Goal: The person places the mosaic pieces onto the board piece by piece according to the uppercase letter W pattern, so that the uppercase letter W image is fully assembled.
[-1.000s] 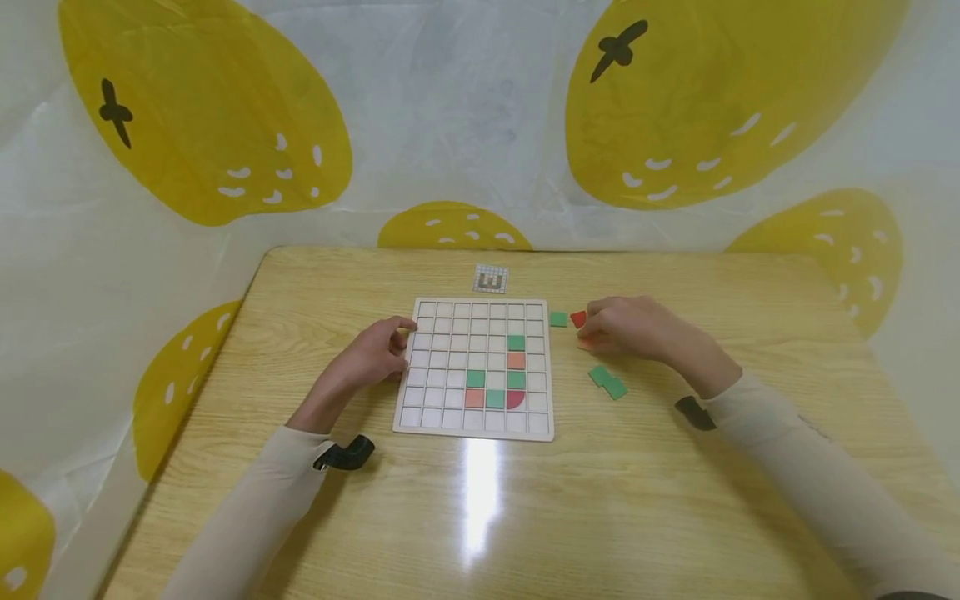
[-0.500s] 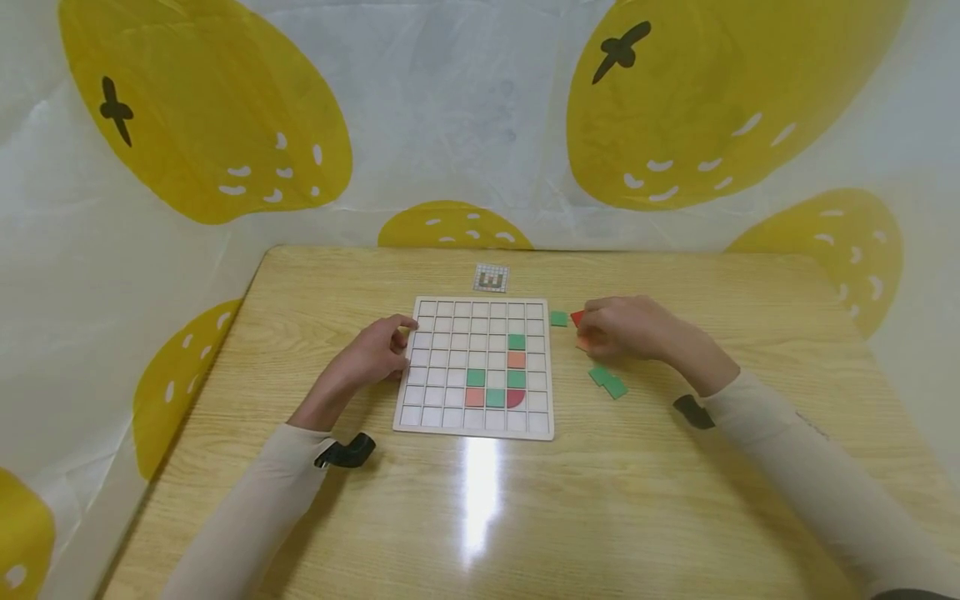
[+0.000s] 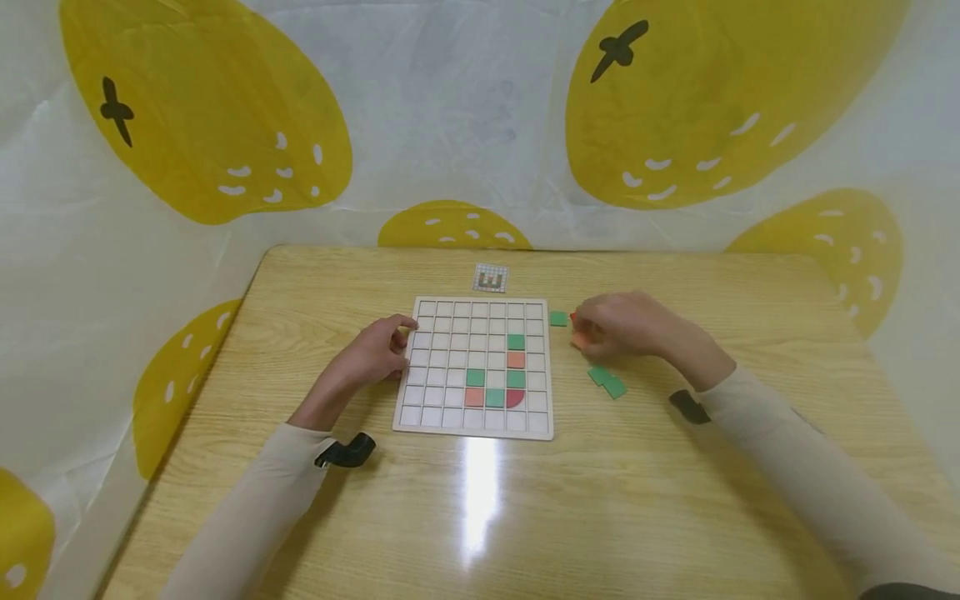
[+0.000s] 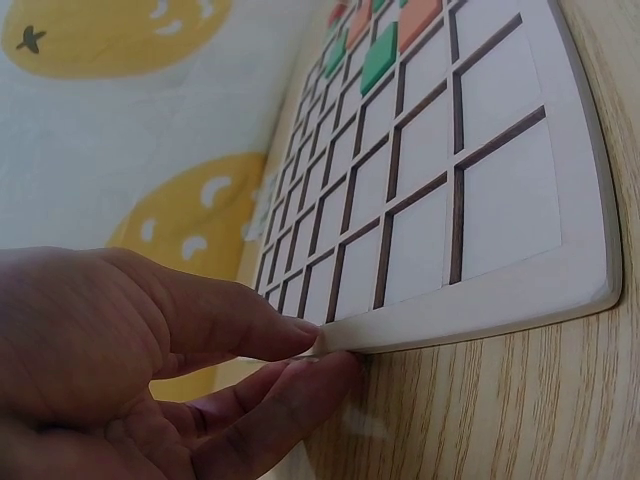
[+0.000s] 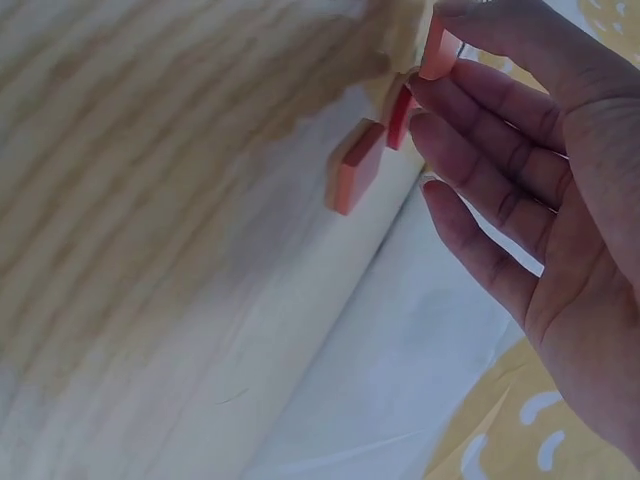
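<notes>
My left hand (image 3: 375,350) is at the left edge of a white grid board (image 3: 442,421). In the left wrist view, its thumb and fingers hold the board's rim. Coloured tiles fill some of the cells: green (image 3: 516,342), orange (image 3: 516,360) and a rounded red one (image 3: 515,399). To the right of the board, my right hand (image 3: 626,325) pinches an orange square tile (image 5: 440,48) between thumb and finger. Just beyond it in the right wrist view lie a red tile (image 5: 399,115) and a second orange tile (image 5: 357,168). My right hand partly covers these tiles in the head view.
One green tile (image 3: 558,318) lies by the board's right edge; two more green tiles (image 3: 607,382) lie nearer me, edges together. A small pattern card (image 3: 491,278) sits behind the board on the wooden table (image 3: 360,533). A lemon-print sheet (image 3: 457,108) hangs behind the table.
My right hand has shifted slightly to the left over the tiles, covering more of the red one. The left hand and the board have stayed in place.
</notes>
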The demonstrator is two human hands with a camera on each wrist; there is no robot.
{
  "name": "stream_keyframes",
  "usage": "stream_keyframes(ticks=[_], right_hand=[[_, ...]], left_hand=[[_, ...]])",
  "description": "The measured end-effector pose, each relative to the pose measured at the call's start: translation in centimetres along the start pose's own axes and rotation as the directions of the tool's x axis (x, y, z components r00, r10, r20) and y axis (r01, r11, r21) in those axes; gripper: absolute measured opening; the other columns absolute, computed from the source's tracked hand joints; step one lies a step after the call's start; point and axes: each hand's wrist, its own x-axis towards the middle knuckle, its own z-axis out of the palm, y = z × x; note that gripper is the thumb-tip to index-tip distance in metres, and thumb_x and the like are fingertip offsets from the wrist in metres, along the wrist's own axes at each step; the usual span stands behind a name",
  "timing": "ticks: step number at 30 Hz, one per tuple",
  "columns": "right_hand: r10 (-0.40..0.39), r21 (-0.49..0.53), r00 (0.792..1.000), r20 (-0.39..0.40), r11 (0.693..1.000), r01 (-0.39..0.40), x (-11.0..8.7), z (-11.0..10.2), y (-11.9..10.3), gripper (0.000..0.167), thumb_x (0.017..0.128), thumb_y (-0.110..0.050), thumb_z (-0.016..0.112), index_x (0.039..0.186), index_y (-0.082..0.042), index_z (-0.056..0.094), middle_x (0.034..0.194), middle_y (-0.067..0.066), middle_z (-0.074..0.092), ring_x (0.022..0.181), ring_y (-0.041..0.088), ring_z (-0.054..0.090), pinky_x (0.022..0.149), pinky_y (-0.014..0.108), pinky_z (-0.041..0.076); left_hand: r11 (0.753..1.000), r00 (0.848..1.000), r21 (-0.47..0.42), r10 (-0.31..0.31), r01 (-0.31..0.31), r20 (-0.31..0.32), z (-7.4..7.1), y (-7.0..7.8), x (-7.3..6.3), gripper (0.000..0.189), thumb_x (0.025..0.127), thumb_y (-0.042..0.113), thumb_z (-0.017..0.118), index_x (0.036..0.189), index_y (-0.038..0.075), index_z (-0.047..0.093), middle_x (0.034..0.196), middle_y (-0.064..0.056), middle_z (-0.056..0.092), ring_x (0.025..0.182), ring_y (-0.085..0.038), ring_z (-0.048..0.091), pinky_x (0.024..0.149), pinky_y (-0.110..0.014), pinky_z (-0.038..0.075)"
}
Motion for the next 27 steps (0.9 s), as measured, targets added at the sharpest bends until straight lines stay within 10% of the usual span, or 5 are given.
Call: stream_keyframes(ticks=[27], right_hand=[[-0.103,0.002,0.994,0.022,0.995,0.103,3.6,-1.3,-3.1,0.008,0.088,-0.029,0.072,0.091,-0.022,0.070,0.083,-0.010,0.063,0.074,0.007,0.054,0.058,0.028,0.041]], left_hand=[[1.000,1.000,-0.026,-0.002,0.002,0.001,0.0,-0.1,0.0,0.063,0.089,-0.014,0.061,0.147,0.002,0.045,0.114,-0.021,0.048,0.084,-0.024,0.050,0.067,-0.033,0.051]])
